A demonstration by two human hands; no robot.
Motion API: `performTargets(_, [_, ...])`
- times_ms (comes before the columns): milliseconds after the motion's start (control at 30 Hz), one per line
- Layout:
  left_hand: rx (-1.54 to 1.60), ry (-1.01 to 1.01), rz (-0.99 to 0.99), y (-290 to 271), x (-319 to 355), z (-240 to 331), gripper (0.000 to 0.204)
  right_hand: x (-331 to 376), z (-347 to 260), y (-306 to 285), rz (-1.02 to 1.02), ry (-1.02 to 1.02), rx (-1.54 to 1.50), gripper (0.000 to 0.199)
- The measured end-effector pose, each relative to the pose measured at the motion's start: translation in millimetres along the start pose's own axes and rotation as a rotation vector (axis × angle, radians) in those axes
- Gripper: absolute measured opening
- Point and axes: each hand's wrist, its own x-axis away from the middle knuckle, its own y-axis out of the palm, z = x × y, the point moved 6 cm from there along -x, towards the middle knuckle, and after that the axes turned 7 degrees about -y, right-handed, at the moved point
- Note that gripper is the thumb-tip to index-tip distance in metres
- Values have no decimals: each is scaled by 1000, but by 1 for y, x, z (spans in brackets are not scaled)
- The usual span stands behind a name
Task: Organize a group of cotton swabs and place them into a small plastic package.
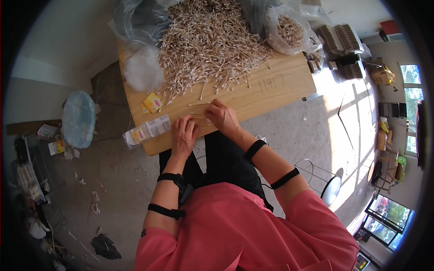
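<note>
Both hands work at the near edge of the counter (pixel 280 90). The left hand (pixel 183 135) and right hand (pixel 221 115) close their fingers on a few cotton swabs (pixel 201 119). The large swab heap (pixel 208 40) behind appears largely unsorted; one filled packet (pixel 147 130) lies beside the left hand.

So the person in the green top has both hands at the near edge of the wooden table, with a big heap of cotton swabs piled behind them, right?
Not quite: the top is pink, not green, as the head view shows. The rest holds: the left hand and right hand are at the near edge of the wooden table, with the heap of cotton swabs behind them.
</note>
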Motion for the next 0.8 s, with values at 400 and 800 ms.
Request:
performTargets(400, [19,-63,-22,5,-6,-1,39,-16,8,-19,259,95,43,15])
performTargets(800, [-51,10,-118,17,-5,-6,49,-33,20,2,90,349,182,11])
